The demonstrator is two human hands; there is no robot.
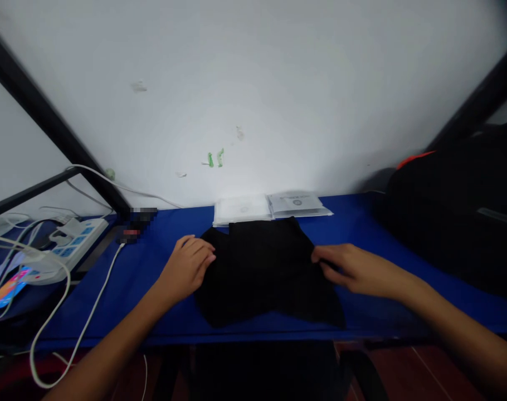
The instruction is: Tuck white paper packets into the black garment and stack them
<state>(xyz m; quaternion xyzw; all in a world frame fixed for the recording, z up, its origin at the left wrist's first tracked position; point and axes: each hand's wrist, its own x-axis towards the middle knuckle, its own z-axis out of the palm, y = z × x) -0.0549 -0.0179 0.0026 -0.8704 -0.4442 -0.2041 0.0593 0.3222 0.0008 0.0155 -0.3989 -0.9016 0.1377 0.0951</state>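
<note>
Black shorts (262,267) lie spread on the blue tabletop, their straight top edge toward the wall and their two legs flaring toward me. At their left edge is my left hand (189,262), its fingers curled together on the fabric; the fingertips' exact hold is hard to see in the dark cloth. My right hand (345,268) pinches the right edge between thumb and fingers. Just beyond the top edge, two flat white packets (242,209) lie side by side against the wall, the right one (297,204) with dark print.
A power strip (76,245) with tangled white cables and a lit phone screen (6,289) lie at the left. A white cable (107,278) loops over the table's left side. A large black bag-like object (458,217) fills the right side. Dark frame bars (57,117) rise at both sides.
</note>
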